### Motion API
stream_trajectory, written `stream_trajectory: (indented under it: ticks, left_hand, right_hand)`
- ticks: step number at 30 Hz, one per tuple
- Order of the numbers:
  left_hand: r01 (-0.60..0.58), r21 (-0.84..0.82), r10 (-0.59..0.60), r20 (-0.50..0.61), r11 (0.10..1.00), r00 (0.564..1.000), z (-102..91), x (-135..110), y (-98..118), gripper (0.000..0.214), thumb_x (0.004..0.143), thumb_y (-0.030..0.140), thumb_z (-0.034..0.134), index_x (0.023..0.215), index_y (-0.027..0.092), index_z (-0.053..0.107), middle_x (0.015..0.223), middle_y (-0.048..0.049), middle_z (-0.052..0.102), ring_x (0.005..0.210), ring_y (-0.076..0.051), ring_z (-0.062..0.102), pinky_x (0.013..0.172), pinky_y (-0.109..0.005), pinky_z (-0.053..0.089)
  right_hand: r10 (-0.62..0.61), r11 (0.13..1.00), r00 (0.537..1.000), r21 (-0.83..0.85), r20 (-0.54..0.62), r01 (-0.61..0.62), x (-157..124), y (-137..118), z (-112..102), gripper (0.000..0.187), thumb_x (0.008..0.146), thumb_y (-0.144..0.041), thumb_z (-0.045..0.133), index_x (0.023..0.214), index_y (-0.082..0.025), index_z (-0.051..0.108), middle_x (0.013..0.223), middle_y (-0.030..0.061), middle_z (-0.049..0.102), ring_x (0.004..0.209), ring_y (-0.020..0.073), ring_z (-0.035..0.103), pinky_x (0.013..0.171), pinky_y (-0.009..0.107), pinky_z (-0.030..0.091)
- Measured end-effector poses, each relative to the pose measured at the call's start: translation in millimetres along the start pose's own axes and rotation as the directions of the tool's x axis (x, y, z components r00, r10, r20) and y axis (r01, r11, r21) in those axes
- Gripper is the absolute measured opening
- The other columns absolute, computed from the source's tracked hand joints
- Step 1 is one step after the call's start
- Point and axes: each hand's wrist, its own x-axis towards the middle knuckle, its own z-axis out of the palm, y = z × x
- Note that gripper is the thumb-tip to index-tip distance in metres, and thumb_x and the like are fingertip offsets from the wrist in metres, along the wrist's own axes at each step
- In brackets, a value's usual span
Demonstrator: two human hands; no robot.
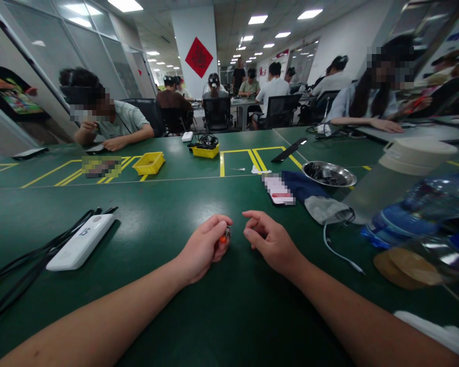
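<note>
My left hand [208,242] is closed around a small lighter [224,237] with an orange body and a metal top. Fingers cover most of it, and the hand is just above the green table [149,219]. To the right, a short gap away, my right hand [270,239] holds nothing visible. Its index finger points toward the left hand, the thumb stands apart from it, and the other fingers are loosely curled. Beyond the right hand lies a phone [278,189] with a lit, blurred screen.
A white power bank [82,242] and black cables [34,255] lie at left. At right are a dark blue pouch [304,188], metal bowl [329,174], frosted bottle [393,178] and water bottle [405,214]. Yellow trays [149,163] stand farther back. People sit across the table.
</note>
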Motion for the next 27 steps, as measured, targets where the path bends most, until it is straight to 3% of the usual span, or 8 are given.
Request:
stream_trajectory:
  ticks: [2,5,8,11,16,20,23,27]
  left_hand:
    - [-0.103,0.370,0.122,-0.028,0.923,0.992,-3.3,1.2,-3.1,0.029,0.086,0.042,0.047,0.103,0.020,0.053,0.060,0.0029,0.048,0.049,-0.010,0.043,0.048,-0.021,0.033]
    - [-0.165,0.803,0.268,0.007,0.573,0.963,-10.2,3.8,-9.9,0.026,0.082,0.041,0.054,0.100,0.023,0.059,0.067,-0.0015,0.056,0.063,-0.017,0.053,0.063,-0.029,0.038]
    - [-0.138,0.937,0.300,0.038,0.321,0.953,-14.4,5.8,-14.4,0.026,0.082,0.043,0.053,0.098,0.024,0.060,0.076,-0.0050,0.060,0.072,-0.022,0.056,0.070,-0.034,0.038]
    - [-0.161,0.968,0.339,0.089,0.191,0.937,-11.0,5.9,-12.6,0.025,0.083,0.043,0.051,0.095,0.022,0.059,0.089,-0.0083,0.058,0.085,-0.025,0.054,0.077,-0.038,0.039]
    - [-0.280,0.954,0.348,0.228,0.108,0.910,0.4,5.7,-6.3,0.024,0.083,0.039,0.053,0.098,0.020,0.057,0.102,-0.0089,0.051,0.096,-0.024,0.048,0.087,-0.040,0.037]
    - [-0.250,0.966,0.327,0.217,0.063,0.920,-10.3,6.8,-4.0,0.019,0.086,0.035,0.050,0.093,0.019,0.057,0.096,-0.0079,0.051,0.091,-0.022,0.048,0.085,-0.039,0.038]
    - [-0.180,0.983,0.330,0.158,0.036,0.931,-43.3,1.8,1.5,0.018,0.087,0.032,0.047,0.091,0.018,0.057,0.095,-0.0078,0.053,0.091,-0.022,0.048,0.087,-0.038,0.038]
    - [0.052,0.998,0.332,-0.065,0.047,0.941,-118.2,-24.2,11.6,0.023,0.087,0.033,0.043,0.092,0.019,0.060,0.098,-0.0093,0.055,0.094,-0.023,0.049,0.089,-0.039,0.038]
  right_hand:
    - [0.012,1.000,1.000,0.006,-0.008,-0.012,0.2,0.7,0.0,0.037,0.084,-0.032,0.052,0.119,-0.021,0.049,0.084,0.0016,0.059,0.059,0.0101,0.053,0.053,0.024,0.043]
    - [0.027,0.999,1.000,0.024,-0.009,-0.026,0.2,1.3,0.2,0.036,0.084,-0.033,0.052,0.118,-0.021,0.050,0.084,0.0019,0.059,0.058,0.0101,0.054,0.052,0.024,0.043]
    - [0.042,0.998,0.999,0.052,0.005,-0.043,0.3,1.1,0.3,0.035,0.085,-0.033,0.051,0.117,-0.020,0.050,0.084,0.0015,0.059,0.057,0.0099,0.054,0.051,0.023,0.044]
    - [0.044,0.997,0.999,0.068,0.010,-0.045,0.4,0.6,0.3,0.032,0.085,-0.033,0.050,0.115,-0.020,0.051,0.081,0.0008,0.058,0.057,0.0101,0.055,0.051,0.023,0.044]
    - [0.040,0.996,0.999,0.082,0.018,-0.041,0.1,0.6,0.8,0.031,0.085,-0.033,0.050,0.113,-0.019,0.053,0.081,0.0011,0.060,0.056,0.0101,0.055,0.052,0.023,0.046]
    - [0.057,0.996,0.997,0.058,0.047,-0.060,0.3,-1.2,0.2,0.030,0.085,-0.035,0.050,0.110,-0.019,0.055,0.079,0.0014,0.060,0.055,0.0105,0.055,0.052,0.024,0.046]
    - [0.078,0.996,0.993,0.033,0.083,-0.081,0.5,-3.6,-1.4,0.030,0.085,-0.036,0.049,0.109,-0.019,0.055,0.080,0.0020,0.061,0.058,0.0116,0.057,0.053,0.025,0.047]
    - [0.092,0.995,0.990,0.033,0.105,-0.096,0.5,-4.6,-2.5,0.030,0.084,-0.037,0.049,0.107,-0.018,0.057,0.083,0.0030,0.062,0.060,0.0126,0.058,0.055,0.026,0.048]
